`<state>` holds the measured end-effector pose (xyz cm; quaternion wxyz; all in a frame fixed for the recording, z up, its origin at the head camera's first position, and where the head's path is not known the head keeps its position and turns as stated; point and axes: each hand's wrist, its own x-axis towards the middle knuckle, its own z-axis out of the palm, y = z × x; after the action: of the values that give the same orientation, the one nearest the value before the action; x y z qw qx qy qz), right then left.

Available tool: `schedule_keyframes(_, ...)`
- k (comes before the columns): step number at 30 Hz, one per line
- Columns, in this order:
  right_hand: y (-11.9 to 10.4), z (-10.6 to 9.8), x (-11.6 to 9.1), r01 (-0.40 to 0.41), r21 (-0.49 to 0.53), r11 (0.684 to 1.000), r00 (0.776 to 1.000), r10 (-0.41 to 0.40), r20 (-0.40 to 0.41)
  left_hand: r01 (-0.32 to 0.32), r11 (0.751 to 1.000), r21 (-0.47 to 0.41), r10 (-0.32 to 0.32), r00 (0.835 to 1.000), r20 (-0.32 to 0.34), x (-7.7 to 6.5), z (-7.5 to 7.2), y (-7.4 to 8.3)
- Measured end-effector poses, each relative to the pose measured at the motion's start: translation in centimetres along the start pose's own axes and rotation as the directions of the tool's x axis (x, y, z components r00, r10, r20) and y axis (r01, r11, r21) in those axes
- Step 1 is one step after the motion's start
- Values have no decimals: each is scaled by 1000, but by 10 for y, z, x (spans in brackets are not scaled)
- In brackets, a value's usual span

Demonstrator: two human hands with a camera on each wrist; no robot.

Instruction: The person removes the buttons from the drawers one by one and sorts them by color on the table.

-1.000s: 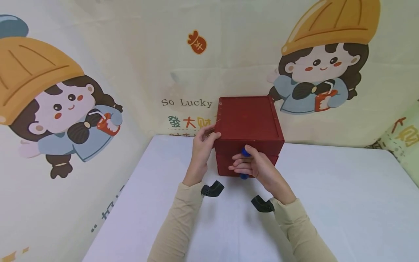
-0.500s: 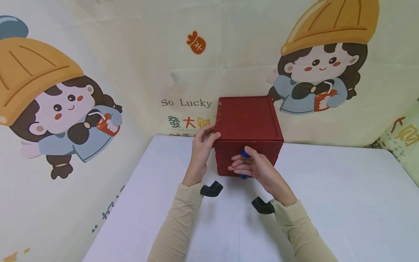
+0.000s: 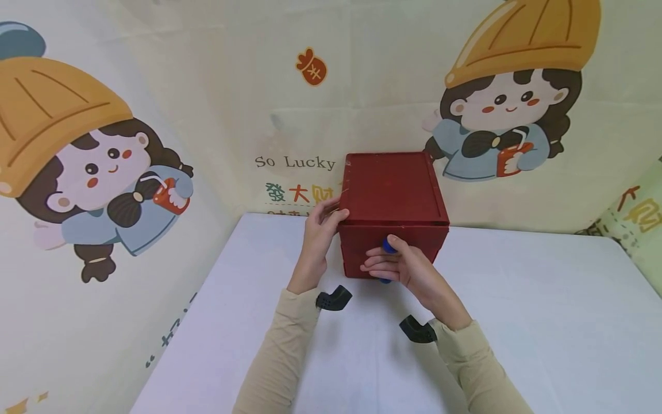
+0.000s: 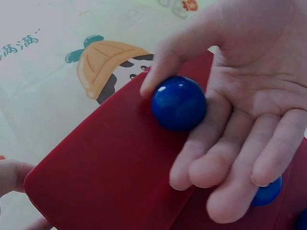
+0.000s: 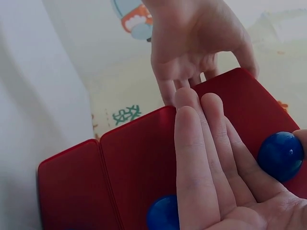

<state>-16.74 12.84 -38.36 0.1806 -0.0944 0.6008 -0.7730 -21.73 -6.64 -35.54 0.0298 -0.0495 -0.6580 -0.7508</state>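
Note:
A dark red drawer box [image 3: 390, 190] with round blue knobs on its front stands at the back of the table. My left hand [image 3: 316, 244] holds its left side near the front upper corner, thumb at the top edge and fingers along the side. With thumb and index finger, my right hand [image 3: 411, 269] pinches the upper knob [image 4: 179, 103]; its other fingers extend across the front. In the left wrist view, a lower knob [image 4: 267, 192] peeks out behind those fingertips. A seam between drawer fronts shows in the right wrist view, left of the lower blue knob [image 5: 163, 213].
White cloth covers the table [image 3: 538, 310]. Behind the box hangs a printed backdrop [image 3: 233, 103] with cartoon figures and lettering, close to its rear edge. A black curved piece [image 3: 335, 298] sits at the left wrist, and another [image 3: 418, 329] at the right wrist.
The upper knob and the drawer front have come slightly toward me, with my right hand drawing back a little. My left hand stays where it was on the box's side.

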Motion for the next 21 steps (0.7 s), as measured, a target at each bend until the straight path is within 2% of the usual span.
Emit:
schedule_keyframes(11, 1, 2, -5, 4, -6, 1000, 999, -4, 32, 31, 1000, 1, -31, 1000, -5, 0, -3, 4)
schedule_keyframes(21, 1, 1, -8, 9, -11, 1000, 999, -9, 37, 51, 999, -8, -51, 998, 25, 3, -6, 3)
